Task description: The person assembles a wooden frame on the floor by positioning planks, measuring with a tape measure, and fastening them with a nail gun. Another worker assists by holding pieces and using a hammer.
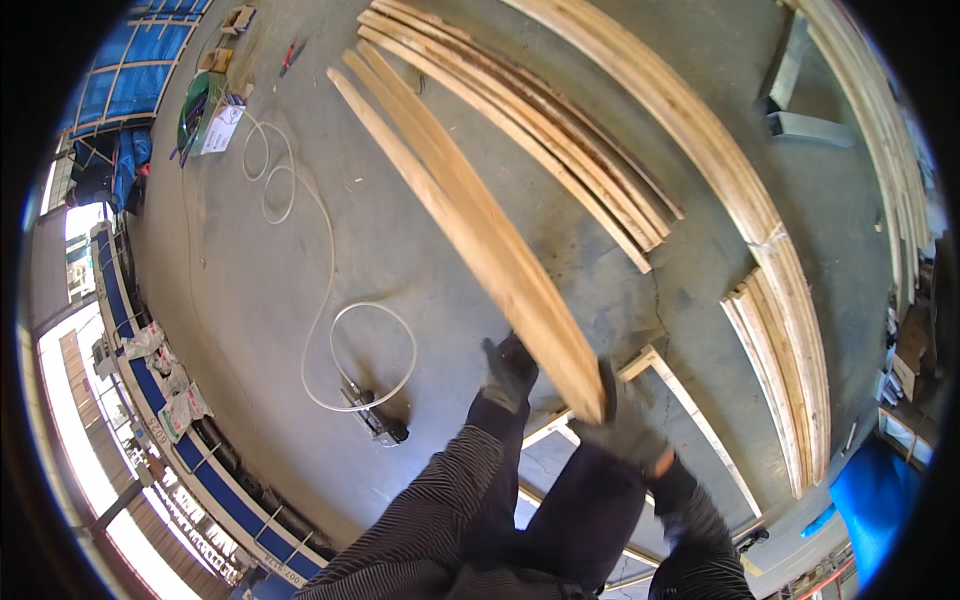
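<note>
Several long wooden boards (480,232) reach away from me at a slant, their near end raised in front of my knees. My right hand (626,435), in a grey work glove and blurred, grips that near end. My left hand (510,371), also gloved, is at the boards' left edge with its thumb apart; its fingers are partly hidden, so its hold cannot be told. A pneumatic nailer (375,420) with a clear air hose (322,300) lies on the concrete floor to my left. Beneath me is a wooden frame (701,420).
Loose boards (517,105) and a long bundle of timber (720,172) lie ahead and to the right, beside shorter boards (765,375). Metal profiles (810,127) are at the upper right. A white box (223,129) stands at the upper left, near a red-handled tool (287,58).
</note>
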